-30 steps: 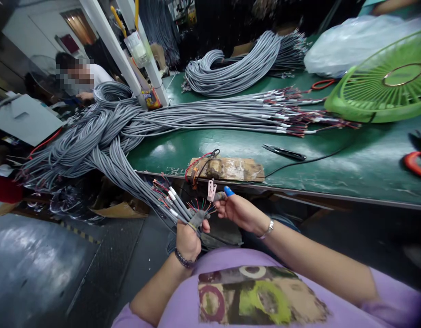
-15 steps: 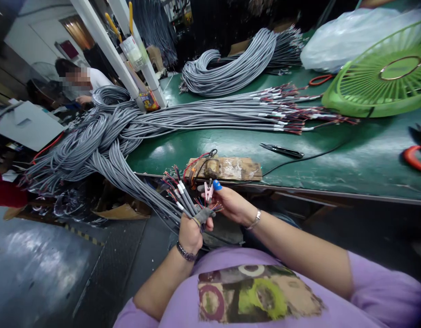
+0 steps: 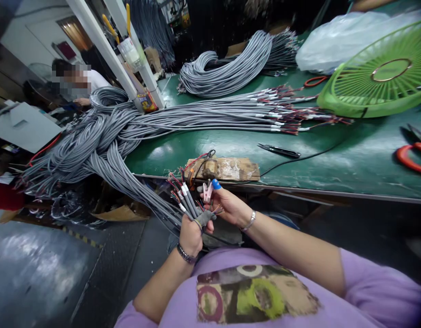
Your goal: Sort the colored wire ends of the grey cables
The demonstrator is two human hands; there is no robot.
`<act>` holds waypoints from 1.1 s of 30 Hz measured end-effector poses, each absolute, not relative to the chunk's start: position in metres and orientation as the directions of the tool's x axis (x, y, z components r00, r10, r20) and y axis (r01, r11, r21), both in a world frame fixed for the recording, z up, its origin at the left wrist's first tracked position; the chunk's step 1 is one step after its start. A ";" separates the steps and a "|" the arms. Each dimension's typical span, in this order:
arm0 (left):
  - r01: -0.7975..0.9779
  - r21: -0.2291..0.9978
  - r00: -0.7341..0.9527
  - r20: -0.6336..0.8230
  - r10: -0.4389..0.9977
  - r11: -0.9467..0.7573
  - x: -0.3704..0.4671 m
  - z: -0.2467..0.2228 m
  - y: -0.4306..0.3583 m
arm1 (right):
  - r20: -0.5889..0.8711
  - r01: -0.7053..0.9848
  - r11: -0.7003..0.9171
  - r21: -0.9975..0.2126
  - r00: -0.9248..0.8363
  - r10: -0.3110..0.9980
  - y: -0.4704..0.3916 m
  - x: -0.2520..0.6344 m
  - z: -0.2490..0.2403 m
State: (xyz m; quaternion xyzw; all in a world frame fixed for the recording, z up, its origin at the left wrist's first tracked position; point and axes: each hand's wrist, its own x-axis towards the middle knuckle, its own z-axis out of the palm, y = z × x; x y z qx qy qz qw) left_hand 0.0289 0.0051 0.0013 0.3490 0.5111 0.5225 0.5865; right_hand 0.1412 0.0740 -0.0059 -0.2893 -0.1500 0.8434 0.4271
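My left hand (image 3: pixel 191 234) is closed around a small bunch of grey cables (image 3: pixel 191 200), with a grey cover on its thumb. White sleeves and bare red, dark and other thin wires show at their upper ends. Close beside it, my right hand (image 3: pixel 229 206) pinches a pink clothes peg (image 3: pixel 207 192) between thumb and forefinger. A blue cover sits on that thumb. Fine coloured wires (image 3: pixel 215 210) stick out between the two hands; which cable they belong to is hidden. Just beyond the peg, a worn wooden block (image 3: pixel 238 169) lies at the bench edge.
On the green bench (image 3: pixel 197 146) lie long grey cables (image 3: pixel 203 114), a coiled bundle (image 3: pixel 231 68), black snips (image 3: pixel 279 150) and red-handled scissors (image 3: pixel 413 157). A green fan (image 3: pixel 390 70) and a white plastic bag (image 3: pixel 340 43) occupy the right. Another person (image 3: pixel 97 79) sits at the far left.
The cable ends in my left hand have shifted slightly right, nearer the peg. My right hand keeps its pinch on the peg. The whole view has moved a little.
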 end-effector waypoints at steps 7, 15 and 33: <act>-0.276 0.947 -0.095 -0.199 0.975 0.166 0.024 0.001 -0.008 | -0.319 -0.561 -0.660 -0.501 -0.589 0.743 0.075 0.157 -0.005; -0.272 0.958 -0.228 -0.161 0.960 0.096 0.031 0.004 -0.008 | -0.247 -0.559 -0.474 -0.681 -0.434 0.866 0.072 0.151 -0.007; -0.281 0.951 -0.239 -0.200 0.950 0.130 0.037 0.000 0.001 | -0.320 -0.678 -0.552 -0.485 -0.450 0.834 0.075 0.139 -0.008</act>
